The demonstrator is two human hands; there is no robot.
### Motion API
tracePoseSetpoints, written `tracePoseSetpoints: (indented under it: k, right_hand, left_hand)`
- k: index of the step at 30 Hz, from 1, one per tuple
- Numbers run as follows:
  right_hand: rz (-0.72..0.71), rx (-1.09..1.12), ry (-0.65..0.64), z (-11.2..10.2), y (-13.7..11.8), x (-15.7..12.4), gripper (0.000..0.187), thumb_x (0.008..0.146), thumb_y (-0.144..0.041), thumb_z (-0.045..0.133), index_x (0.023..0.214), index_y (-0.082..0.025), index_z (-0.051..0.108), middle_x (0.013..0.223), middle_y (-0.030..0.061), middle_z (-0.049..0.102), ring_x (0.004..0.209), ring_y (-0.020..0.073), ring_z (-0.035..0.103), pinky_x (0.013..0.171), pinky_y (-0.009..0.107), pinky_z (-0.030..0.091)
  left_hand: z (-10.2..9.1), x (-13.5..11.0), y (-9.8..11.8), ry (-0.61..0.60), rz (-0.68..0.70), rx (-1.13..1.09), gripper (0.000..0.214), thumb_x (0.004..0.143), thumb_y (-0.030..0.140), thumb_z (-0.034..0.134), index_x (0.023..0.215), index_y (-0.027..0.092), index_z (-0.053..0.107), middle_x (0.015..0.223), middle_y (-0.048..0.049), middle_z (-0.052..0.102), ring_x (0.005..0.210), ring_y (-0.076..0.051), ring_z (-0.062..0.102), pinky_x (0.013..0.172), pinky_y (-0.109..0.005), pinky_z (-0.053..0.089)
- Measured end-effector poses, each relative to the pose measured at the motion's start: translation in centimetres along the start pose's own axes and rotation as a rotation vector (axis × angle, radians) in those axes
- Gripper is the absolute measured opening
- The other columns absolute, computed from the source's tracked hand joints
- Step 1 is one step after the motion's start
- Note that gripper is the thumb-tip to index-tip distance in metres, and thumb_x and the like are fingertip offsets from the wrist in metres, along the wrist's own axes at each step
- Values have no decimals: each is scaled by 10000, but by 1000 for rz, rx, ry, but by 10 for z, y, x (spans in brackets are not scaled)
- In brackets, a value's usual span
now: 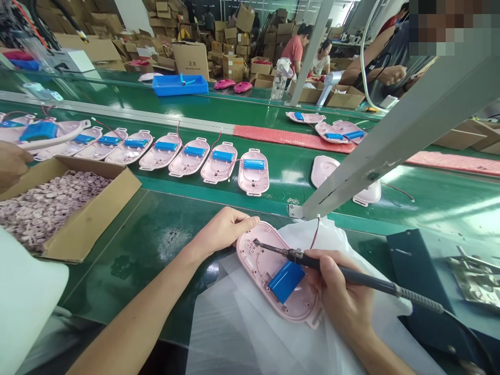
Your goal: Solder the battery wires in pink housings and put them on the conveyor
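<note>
A pale pink plastic housing (258, 265) lies on a white plastic sheet (250, 328), with a blue battery pack (286, 281) seated in it. My left hand (222, 232) rests against the housing's upper rim, fingertips on its edge. My right hand (336, 286) grips a dark soldering iron (344, 273) like a pen. The iron's metal tip sits over the upper end of the housing. A thin red wire (315, 234) rises from the housing's far side. Whether the tip touches a contact is hidden.
A green conveyor belt (289, 179) carries a row of several pink housings with blue batteries. To the left stands a cardboard box (94, 169) of small pink parts, with another person's hand (11, 164) above it. A metal post (390, 140) slants across the right.
</note>
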State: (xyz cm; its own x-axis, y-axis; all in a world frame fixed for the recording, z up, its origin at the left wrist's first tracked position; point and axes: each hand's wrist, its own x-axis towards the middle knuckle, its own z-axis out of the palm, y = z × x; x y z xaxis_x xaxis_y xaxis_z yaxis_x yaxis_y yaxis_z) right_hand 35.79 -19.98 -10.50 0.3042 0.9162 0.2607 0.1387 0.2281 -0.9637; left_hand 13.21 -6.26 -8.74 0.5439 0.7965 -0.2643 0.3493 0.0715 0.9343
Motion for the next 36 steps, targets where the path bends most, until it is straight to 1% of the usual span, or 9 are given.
tracePoseSetpoints:
  k: [9,11,15,18,22,25,28,32,36]
  right_hand:
    - [-231,65,41,3,-12,5,264,1036,-429,639,1023,-224,805,590,-8,673,445,141,600,429,251,504]
    - [-381,17,59,2,-17,5,235,1043,-388,617,1099,-258,804,665,17,721,482,168,641,454,289,542]
    - [-591,-5,79,-3,-24,12,347,1027,-317,564,1305,-400,753,754,48,755,541,244,708,435,349,564]
    - [-777,50,18,-13,-30,22,447,1005,-335,517,1397,-415,715,693,79,742,486,236,709,395,302,561]
    - [-824,-14,-17,-19,-34,18,552,980,-252,527,1504,-395,625,830,116,787,603,277,778,481,328,633]
    - [-752,-44,144,-12,-33,8,488,1009,-299,512,1451,-464,639,869,89,787,600,291,765,492,388,631]
    - [-776,-46,289,-6,-32,6,416,1032,-417,476,1399,-485,659,814,65,770,547,297,745,461,404,622]
    - [-903,-132,230,-12,-29,15,482,1023,-356,486,1483,-445,603,841,48,796,607,291,793,503,348,674]
    - [-972,-167,148,-20,-27,20,548,1001,-251,488,1520,-395,584,902,52,811,621,269,803,565,300,685]
  left_hand:
    - [-25,-13,21,-150,-20,1,499,900,556,665,604,159,602,610,-5,573,572,-121,492,560,-233,384]
    - [-37,-25,29,-51,-10,21,453,884,555,672,703,143,722,716,-44,682,654,-153,564,612,-247,440]
    - [-64,-45,43,345,53,57,511,797,638,722,910,150,823,946,-104,801,891,-269,687,763,-324,549]
    - [-71,-37,51,642,157,140,587,769,693,714,937,143,830,960,-124,813,1044,-350,707,903,-398,578]
    - [-39,13,72,838,305,452,569,966,579,516,1124,116,808,1023,-146,819,1120,-361,720,969,-403,568]
    - [3,62,89,834,417,673,509,1054,356,367,1285,104,745,1310,-196,754,1261,-327,688,1110,-412,508]
    - [39,101,101,643,461,909,466,1034,197,361,1314,153,731,1375,-184,722,1370,-319,623,1201,-464,447]
    - [70,124,106,455,522,1004,411,915,66,477,1142,199,792,1177,-170,781,1270,-330,676,1137,-444,520]
    - [86,129,106,306,538,1030,315,888,116,570,1072,253,787,1080,-123,777,1143,-314,707,1072,-417,562]
